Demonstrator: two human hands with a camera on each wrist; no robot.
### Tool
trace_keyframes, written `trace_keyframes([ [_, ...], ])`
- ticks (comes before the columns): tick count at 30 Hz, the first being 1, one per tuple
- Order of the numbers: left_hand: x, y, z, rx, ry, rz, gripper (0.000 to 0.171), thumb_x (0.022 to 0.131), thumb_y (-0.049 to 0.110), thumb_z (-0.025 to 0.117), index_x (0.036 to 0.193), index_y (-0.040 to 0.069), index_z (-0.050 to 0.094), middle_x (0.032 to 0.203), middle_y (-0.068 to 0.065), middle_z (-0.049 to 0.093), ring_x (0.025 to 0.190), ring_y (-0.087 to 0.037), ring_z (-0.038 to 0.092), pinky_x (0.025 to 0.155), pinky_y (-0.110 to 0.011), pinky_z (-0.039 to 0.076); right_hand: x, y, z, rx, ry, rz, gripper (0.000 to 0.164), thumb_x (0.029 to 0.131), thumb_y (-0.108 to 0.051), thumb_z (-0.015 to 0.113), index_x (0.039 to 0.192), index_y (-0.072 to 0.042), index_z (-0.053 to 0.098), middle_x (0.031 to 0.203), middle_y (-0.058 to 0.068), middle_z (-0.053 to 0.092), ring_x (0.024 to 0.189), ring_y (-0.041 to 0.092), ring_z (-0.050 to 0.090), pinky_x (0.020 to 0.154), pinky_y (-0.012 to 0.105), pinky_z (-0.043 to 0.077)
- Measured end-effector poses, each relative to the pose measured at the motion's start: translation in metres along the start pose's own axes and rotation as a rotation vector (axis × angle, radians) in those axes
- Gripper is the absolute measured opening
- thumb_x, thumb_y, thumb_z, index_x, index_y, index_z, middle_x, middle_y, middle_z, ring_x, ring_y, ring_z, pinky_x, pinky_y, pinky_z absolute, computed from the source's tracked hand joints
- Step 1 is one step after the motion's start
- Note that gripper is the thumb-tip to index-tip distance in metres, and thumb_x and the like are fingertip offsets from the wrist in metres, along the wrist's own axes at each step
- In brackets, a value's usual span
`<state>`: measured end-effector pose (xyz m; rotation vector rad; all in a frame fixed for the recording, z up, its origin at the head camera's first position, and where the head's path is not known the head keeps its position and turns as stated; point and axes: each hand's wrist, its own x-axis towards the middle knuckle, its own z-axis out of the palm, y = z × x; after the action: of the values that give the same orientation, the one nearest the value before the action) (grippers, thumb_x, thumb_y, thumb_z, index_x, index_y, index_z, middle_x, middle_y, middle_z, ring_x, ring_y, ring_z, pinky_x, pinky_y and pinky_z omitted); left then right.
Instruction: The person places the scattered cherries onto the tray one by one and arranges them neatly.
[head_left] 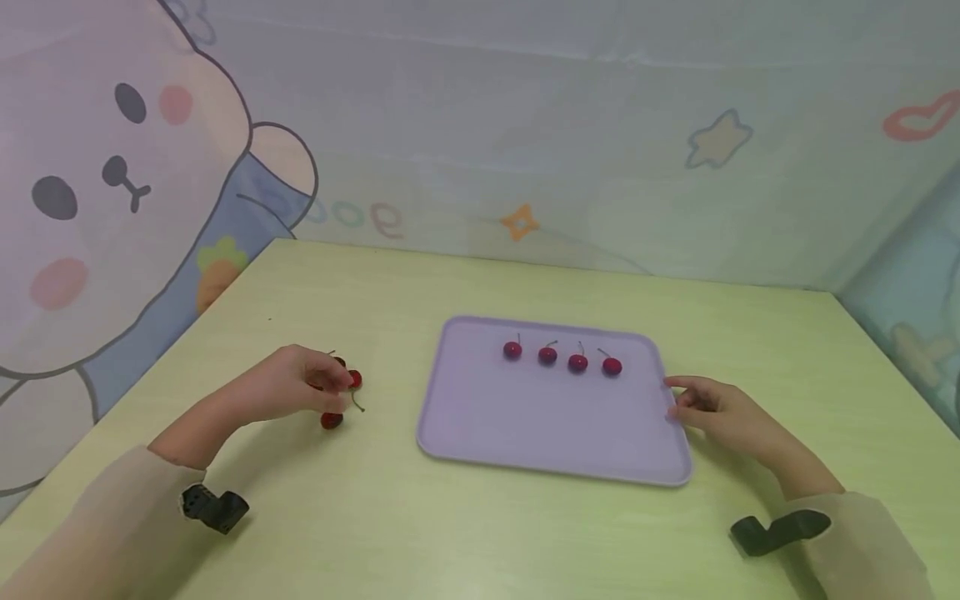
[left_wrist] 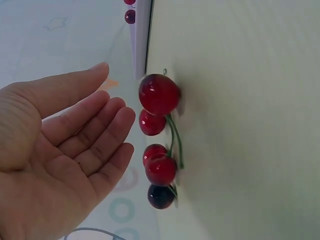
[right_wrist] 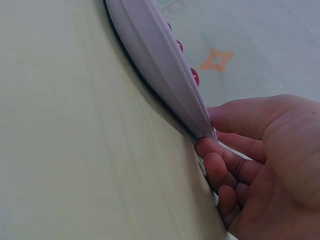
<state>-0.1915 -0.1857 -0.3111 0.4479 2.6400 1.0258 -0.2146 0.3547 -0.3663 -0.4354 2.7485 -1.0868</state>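
My left hand is over a small cluster of red cherries on the table's left side and partly hides them from above. In the left wrist view its fingers are loosely bent with nothing in them, just beside the nearest cherry. One cherry in that cluster looks much darker. At the right edge of a lilac tray, my right hand pinches the rim between thumb and fingers. Several cherries with stems lie in a row near the tray's far side, among them a middle cherry.
The tray lies flat on a pale yellow-green table. Behind the table hangs a printed cloth with a cartoon bear, stars and letters. Each wrist wears a dark camera mount, such as the left mount.
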Motion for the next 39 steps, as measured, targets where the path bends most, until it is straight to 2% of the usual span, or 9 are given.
trace_keyframes([
  [10,-0.001,-0.014,0.003,0.017,0.007,-0.064,0.034,0.079,0.019,0.079,0.104,-0.001,0.069,0.096,-0.004,0.068,0.086,-0.016,0.06,0.076,-0.033,0.049,0.0,0.0,-0.002,-0.003,0.0,0.01,0.051,0.093,-0.018,0.064,0.135,0.006,0.048,0.095,0.007,0.06,0.075,0.007,0.048,0.062,0.022,0.041],
  [23,-0.004,-0.02,0.009,0.041,0.006,-0.06,0.027,0.074,0.016,0.082,0.095,0.003,0.07,0.084,-0.001,0.066,0.077,-0.015,0.058,0.069,-0.032,0.048,-0.001,-0.002,0.0,0.021,-0.006,0.018,0.052,0.093,-0.017,0.064,0.135,0.007,0.047,0.096,0.008,0.06,0.075,0.008,0.047,0.061,0.023,0.04],
  [39,-0.005,-0.018,0.01,0.045,-0.031,-0.023,0.026,0.074,0.014,0.081,0.096,0.004,0.071,0.081,0.001,0.066,0.076,-0.015,0.058,0.067,-0.03,0.048,0.0,-0.001,0.0,0.021,-0.012,0.027,0.052,0.093,-0.017,0.064,0.136,0.006,0.047,0.097,0.008,0.06,0.074,0.009,0.047,0.06,0.023,0.04],
])
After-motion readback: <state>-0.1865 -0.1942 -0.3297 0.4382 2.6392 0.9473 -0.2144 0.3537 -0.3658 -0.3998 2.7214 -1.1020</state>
